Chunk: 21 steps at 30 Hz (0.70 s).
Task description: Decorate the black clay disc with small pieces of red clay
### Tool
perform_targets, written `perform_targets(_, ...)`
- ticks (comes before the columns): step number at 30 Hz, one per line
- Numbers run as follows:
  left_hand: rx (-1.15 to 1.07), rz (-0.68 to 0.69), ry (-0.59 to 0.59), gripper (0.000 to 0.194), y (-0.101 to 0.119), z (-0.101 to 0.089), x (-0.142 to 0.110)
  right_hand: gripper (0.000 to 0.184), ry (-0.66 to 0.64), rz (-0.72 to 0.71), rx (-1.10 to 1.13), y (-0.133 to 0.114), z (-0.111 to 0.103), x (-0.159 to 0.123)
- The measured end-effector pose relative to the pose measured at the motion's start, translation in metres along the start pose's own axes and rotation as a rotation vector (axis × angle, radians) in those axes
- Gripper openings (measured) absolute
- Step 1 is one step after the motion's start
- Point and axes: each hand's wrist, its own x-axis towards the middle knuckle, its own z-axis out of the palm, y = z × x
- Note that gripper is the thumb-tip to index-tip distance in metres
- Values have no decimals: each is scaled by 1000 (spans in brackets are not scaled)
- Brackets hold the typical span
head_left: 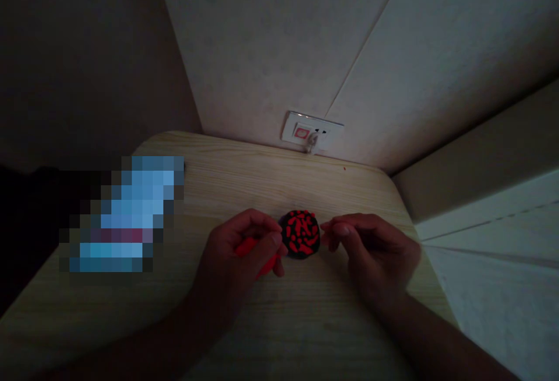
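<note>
A round black disc (300, 234) studded with small red pieces lies on the light wooden table (279, 311), between my two hands. My left hand (242, 253) is curled just left of the disc, fingers closed round a red lump (246, 247) that shows under the fingers. My right hand (371, 250) sits just right of the disc, thumb and fingers pinched together near its edge; a tiny bit of red shows at the fingertips (332, 229). The room is dim.
A blurred blue rectangle (131, 215) lies on the table's left part. A white wall socket (311, 130) sits on the wall behind the table's far edge. The table ends on the right at a pale surface (493, 253).
</note>
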Motion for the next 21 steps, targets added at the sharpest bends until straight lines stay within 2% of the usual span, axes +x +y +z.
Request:
perform_targets(5,-9,-6,-4,8,1,1,0,21,9,37,31,-3,5,1)
perform_targets(9,2,5,-7,7,1,0,0,26,4,4,15,-3,5,2)
perform_targets(17,24,-4,8,9,3,2,1,32,-21,-68,-75,-4,3,3)
perform_targets(21,14,-7,7,8,3,2,1,30,-33,-32,-57,-3,3,2)
